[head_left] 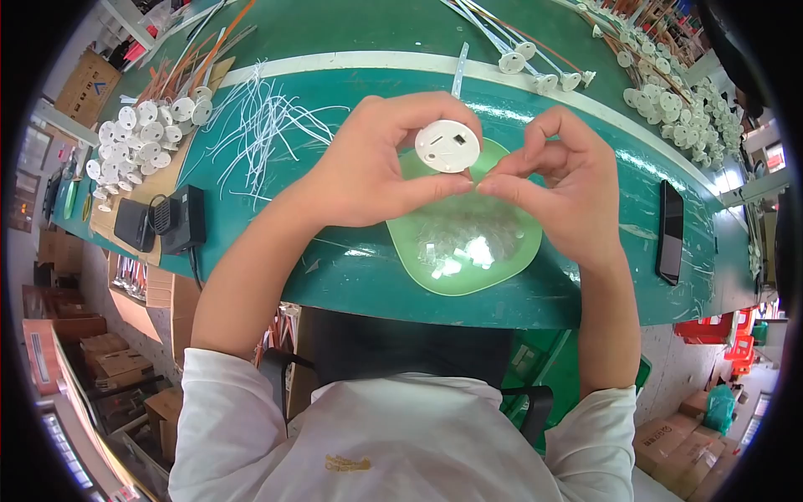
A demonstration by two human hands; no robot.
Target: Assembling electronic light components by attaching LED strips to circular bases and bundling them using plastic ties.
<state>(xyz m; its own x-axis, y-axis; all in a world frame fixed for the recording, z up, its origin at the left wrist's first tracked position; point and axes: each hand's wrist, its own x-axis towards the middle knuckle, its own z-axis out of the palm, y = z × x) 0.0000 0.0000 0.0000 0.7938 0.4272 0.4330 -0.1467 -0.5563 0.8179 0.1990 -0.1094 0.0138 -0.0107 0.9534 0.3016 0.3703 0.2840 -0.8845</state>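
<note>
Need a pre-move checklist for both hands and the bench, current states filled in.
1. White disc held between thumb and fingers of the left hand: ok.
2. Disc face with its dark square opening exposed to view: ok.
3. Right hand fingertips drawn together close by the disc: ok.
4. Small part present in that pinch: cannot tell, too small.
5. Green tray on the bench below the hands: ok.
6. Black phone apart from both hands: ok.
</note>
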